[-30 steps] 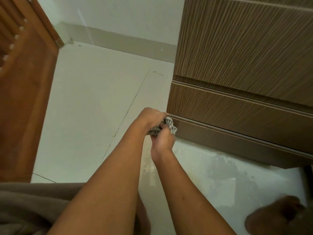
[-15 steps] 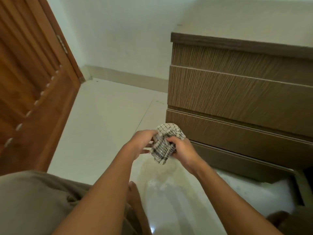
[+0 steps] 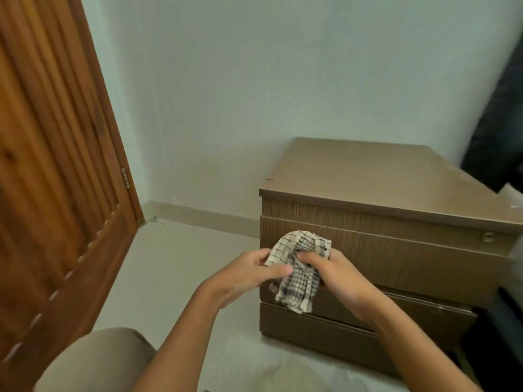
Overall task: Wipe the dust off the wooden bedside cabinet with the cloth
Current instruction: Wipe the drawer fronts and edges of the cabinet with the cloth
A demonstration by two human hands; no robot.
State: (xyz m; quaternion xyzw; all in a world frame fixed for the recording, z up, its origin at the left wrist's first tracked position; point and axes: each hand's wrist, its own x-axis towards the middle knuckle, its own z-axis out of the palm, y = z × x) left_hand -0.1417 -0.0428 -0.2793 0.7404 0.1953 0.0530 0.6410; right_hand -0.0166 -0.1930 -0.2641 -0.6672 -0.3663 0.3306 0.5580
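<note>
A low wooden bedside cabinet [image 3: 396,250] with two drawer fronts and a flat brown top stands against the pale wall, right of centre. A checked white-and-dark cloth [image 3: 300,275] hangs bunched in front of the cabinet's left front corner. My left hand [image 3: 249,275] pinches its left side and my right hand [image 3: 336,273] grips its right side. The cloth is held in the air at upper-drawer height; whether it touches the drawer front I cannot tell.
An orange-brown wooden door [image 3: 56,193] stands open on the left. Pale floor tiles [image 3: 175,267] lie between door and cabinet. A dark object [image 3: 501,131] leans at the right edge behind the cabinet. My knee in beige cloth [image 3: 96,360] is at bottom left.
Both hands lifted the cloth from the cabinet's base near the floor up to the upper drawer front. The view tilted upward, bringing the cabinet top and wall into sight.
</note>
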